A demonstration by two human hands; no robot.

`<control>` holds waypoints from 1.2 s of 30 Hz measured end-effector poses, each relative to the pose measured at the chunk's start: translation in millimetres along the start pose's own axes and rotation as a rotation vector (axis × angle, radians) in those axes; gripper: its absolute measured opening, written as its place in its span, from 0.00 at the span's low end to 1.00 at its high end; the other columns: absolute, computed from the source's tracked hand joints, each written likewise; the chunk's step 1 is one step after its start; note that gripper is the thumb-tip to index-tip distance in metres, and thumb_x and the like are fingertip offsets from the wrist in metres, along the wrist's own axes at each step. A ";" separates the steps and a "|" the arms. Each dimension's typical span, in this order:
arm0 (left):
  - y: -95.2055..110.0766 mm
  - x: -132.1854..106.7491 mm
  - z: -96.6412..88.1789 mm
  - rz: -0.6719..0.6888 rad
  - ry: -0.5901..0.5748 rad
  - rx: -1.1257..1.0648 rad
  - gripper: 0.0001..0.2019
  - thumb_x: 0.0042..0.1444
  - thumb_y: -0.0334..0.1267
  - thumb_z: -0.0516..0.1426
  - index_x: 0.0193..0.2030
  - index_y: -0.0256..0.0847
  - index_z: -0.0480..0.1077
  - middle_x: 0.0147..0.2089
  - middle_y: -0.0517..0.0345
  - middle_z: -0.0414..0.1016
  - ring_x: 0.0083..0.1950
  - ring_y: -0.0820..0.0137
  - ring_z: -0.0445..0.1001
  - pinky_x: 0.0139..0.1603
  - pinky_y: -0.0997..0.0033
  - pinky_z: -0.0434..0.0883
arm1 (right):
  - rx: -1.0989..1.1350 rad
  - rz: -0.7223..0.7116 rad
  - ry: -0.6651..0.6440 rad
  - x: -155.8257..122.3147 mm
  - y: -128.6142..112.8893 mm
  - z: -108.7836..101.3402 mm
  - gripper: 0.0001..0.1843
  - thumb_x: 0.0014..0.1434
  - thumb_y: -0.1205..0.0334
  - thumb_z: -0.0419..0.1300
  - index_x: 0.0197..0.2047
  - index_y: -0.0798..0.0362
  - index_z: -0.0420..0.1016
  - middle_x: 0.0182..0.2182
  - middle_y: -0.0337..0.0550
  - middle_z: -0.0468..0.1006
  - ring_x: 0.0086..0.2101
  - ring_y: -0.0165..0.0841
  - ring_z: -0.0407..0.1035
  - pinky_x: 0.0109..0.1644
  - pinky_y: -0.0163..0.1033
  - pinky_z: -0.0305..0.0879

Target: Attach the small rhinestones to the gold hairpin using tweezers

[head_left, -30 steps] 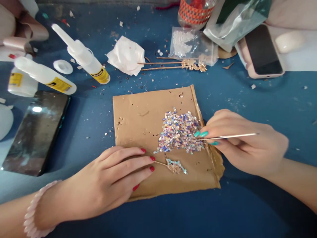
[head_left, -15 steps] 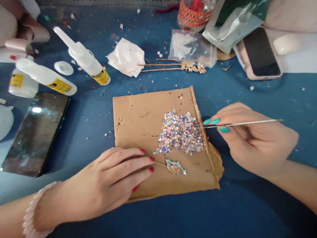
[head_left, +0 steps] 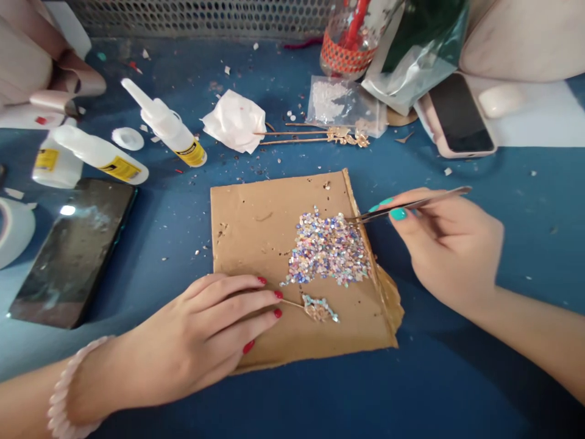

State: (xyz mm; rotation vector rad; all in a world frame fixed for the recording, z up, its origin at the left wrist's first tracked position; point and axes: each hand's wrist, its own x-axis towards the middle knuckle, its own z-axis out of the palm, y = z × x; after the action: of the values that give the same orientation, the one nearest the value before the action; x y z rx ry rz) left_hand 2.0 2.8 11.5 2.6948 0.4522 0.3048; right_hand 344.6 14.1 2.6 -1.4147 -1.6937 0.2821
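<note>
Nearest the camera, the left hand (head_left: pixel 201 341), with a pale pink bead bracelet (head_left: pixel 64 390) on its wrist, lies low on the blue counter (head_left: pixel 457 384). Its red-nailed fingers (head_left: pixel 256 299) are closed flat over the thin gold stem of a hairpin (head_left: pixel 319 308) and pin it to a sheet of brown cardboard (head_left: pixel 260 219). The hairpin's ornate head, partly set with pale blue stones, rests on the cardboard just beyond the fingertips. Just behind it, a heap of small iridescent sequins (head_left: pixel 329 247) is spread near the cardboard's torn right edge. The right hand (head_left: pixel 450 244), with teal nails, sits off that edge, its fingers pinched on a pair of metal tweezers (head_left: pixel 406 206). The tweezer tips reach the upper right fringe of the sequin heap. To the left, a dark phone (head_left: pixel 73 250) lies face up on the counter, with part of a white roll (head_left: pixel 11 225) beside it at the frame edge. Farther back lie two white glue bottles with yellow labels (head_left: pixel 100 153) (head_left: pixel 169 125), a loose white cap (head_left: pixel 128 138) between them, and a crumpled tissue (head_left: pixel 235 120). Two more gold hairpins (head_left: pixel 320 135) lie side by side next to the tissue, their heads touching a clear bag of pale beads (head_left: pixel 340 100). At the back right, a second phone in a pink case (head_left: pixel 457 116) rests face up, near a crinkled plastic bag (head_left: pixel 411 55) and a bottle with an orange patterned band (head_left: pixel 347 52). The counter is strewn all over with specks and paper scraps, and a perforated metal panel (head_left: pixel 205 15) closes it off at the rear.
</note>
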 end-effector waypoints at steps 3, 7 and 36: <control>0.0 -1.6 1.5 -0.008 0.000 -0.007 0.18 0.74 0.29 0.48 0.66 0.35 0.68 0.66 0.52 0.72 0.69 0.57 0.61 0.69 0.58 0.56 | 0.031 -0.033 -0.048 0.4 -0.9 0.9 0.06 0.65 0.66 0.63 0.42 0.47 0.81 0.38 0.39 0.85 0.39 0.33 0.80 0.39 0.39 0.73; 0.3 -0.6 -0.9 0.007 0.002 0.004 0.18 0.73 0.29 0.48 0.65 0.34 0.69 0.65 0.52 0.73 0.68 0.57 0.61 0.68 0.59 0.57 | 0.094 -0.105 -0.136 0.7 -3.0 1.3 0.07 0.65 0.68 0.62 0.41 0.46 0.80 0.36 0.37 0.84 0.36 0.31 0.80 0.39 0.38 0.75; 0.5 -4.9 0.3 -0.021 -0.005 -0.002 0.18 0.73 0.30 0.49 0.65 0.37 0.70 0.65 0.53 0.74 0.69 0.59 0.64 0.67 0.59 0.63 | 0.202 -0.136 -0.094 0.0 2.4 1.2 0.16 0.61 0.76 0.62 0.43 0.44 0.81 0.37 0.35 0.84 0.38 0.31 0.76 0.41 0.40 0.70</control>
State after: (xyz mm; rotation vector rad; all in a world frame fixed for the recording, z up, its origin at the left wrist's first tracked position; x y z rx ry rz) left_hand -2.3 0.6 10.6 2.6866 0.4788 0.2921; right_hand 345.3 15.3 0.4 -1.1486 -1.7751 0.4362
